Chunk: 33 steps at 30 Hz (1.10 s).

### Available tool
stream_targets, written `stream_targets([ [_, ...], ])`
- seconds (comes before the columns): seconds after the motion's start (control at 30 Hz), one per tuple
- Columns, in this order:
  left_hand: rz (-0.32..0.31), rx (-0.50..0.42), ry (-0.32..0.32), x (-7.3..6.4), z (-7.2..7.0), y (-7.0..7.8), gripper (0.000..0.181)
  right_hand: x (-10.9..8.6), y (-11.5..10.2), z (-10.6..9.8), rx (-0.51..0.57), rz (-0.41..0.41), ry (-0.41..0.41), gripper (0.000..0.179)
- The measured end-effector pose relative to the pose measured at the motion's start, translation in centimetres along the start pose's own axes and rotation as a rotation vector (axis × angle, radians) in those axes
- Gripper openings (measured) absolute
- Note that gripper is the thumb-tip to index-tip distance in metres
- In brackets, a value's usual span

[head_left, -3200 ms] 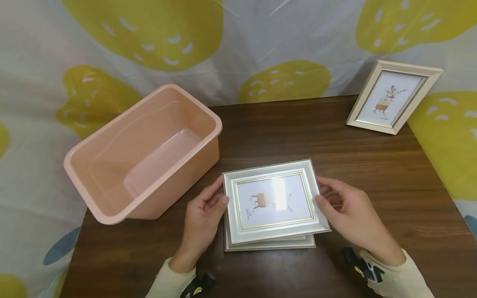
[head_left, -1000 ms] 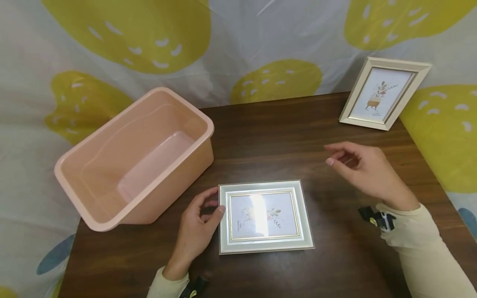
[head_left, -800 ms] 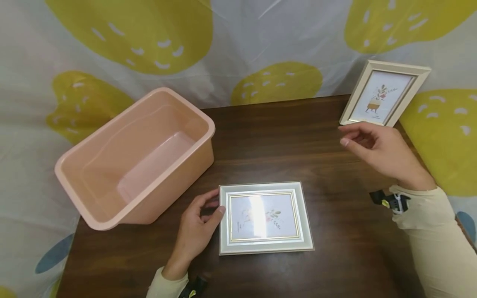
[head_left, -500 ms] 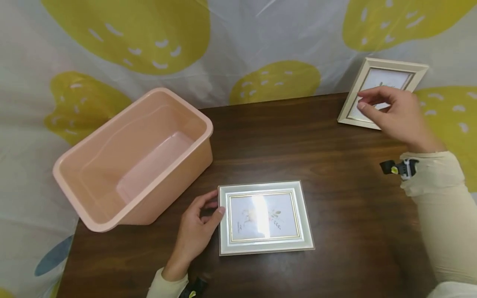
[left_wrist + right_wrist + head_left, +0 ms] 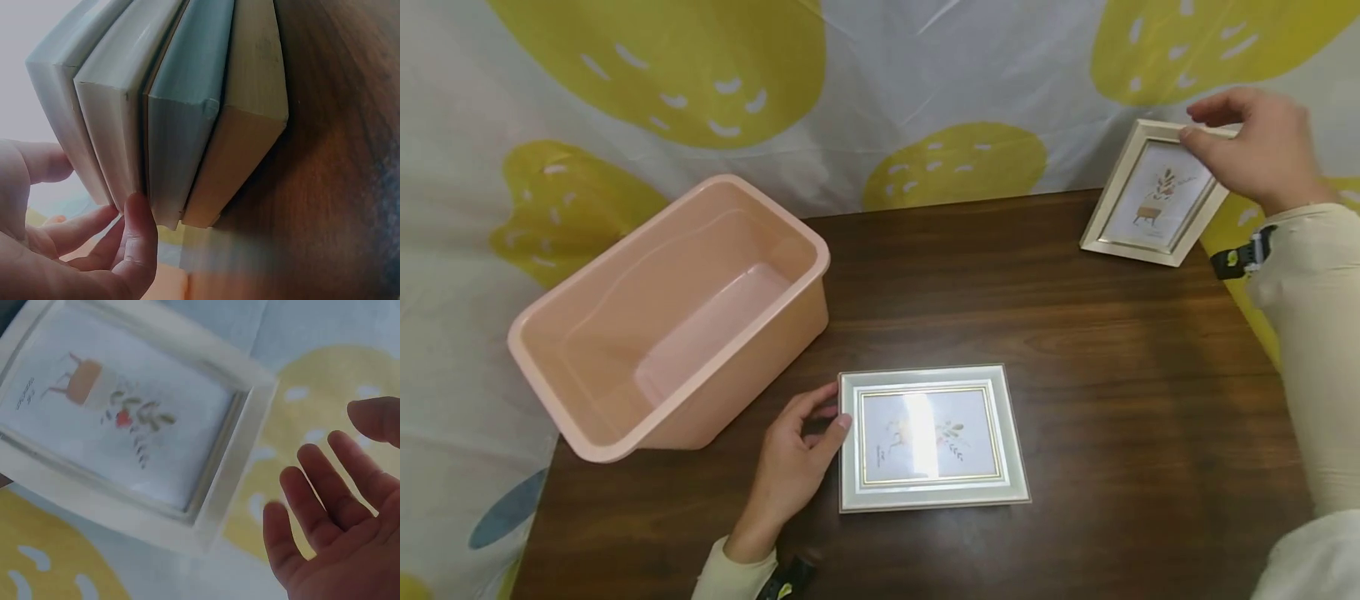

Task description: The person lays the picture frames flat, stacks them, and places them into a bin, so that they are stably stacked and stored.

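Note:
A stack of several picture frames point(image 5: 921, 492) lies near the front of the table, with a silver-white one on top, glare across its glass. The left wrist view shows its layers edge-on: white frames point(image 5: 119, 119), a blue-grey frame point(image 5: 187, 125) and a beige frame point(image 5: 250, 112) against the wood. My left hand point(image 5: 797, 462) touches the left end of the stack with its fingertips, fingers lightly bent. At the back right, a cream picture frame point(image 5: 1108, 208) stands tilted. My right hand point(image 5: 1262, 150) is at its upper right corner, fingers spread and apart from it in the right wrist view point(image 5: 337, 519).
A pink plastic bin point(image 5: 752, 367) stands on the left of the dark wooden table point(image 5: 1120, 433), nothing visible inside it. Behind hangs a white cloth point(image 5: 895, 75) with yellow patterns.
The upper frame held in both hands was lowered onto the stack. My right hand let go and moved up and right to the standing frame. My left hand stayed at the stack.

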<state>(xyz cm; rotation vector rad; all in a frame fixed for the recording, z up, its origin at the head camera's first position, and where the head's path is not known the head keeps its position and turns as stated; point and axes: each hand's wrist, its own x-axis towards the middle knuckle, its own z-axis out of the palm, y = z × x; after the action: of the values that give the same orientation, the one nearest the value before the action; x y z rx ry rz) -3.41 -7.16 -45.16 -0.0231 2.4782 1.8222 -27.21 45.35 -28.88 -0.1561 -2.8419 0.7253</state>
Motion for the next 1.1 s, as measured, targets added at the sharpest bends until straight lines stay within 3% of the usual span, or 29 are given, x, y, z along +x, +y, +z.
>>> stream_targets([
  [0.23,0.011,0.012,0.004,0.1,0.1,0.2,0.044,3.3,2.3,-0.3,-0.064,0.105,-0.086,0.064],
  [0.37,0.011,0.014,0.014,0.1,0.3,0.4,0.043,4.6,3.4,0.1,-0.115,0.118,-0.157,0.068],
  [0.53,-0.01,0.033,0.012,-0.2,0.4,0.5,0.043,4.9,4.7,1.1,-0.161,0.098,-0.229,0.071],
  [0.8,-0.004,0.015,0.013,-0.4,0.6,0.4,0.043,4.4,4.8,0.8,-0.19,0.029,-0.215,0.061],
  [1.1,0.002,0.042,0.019,-0.3,0.4,0.4,0.044,0.8,2.0,0.0,-0.173,-0.031,-0.164,0.053],
])
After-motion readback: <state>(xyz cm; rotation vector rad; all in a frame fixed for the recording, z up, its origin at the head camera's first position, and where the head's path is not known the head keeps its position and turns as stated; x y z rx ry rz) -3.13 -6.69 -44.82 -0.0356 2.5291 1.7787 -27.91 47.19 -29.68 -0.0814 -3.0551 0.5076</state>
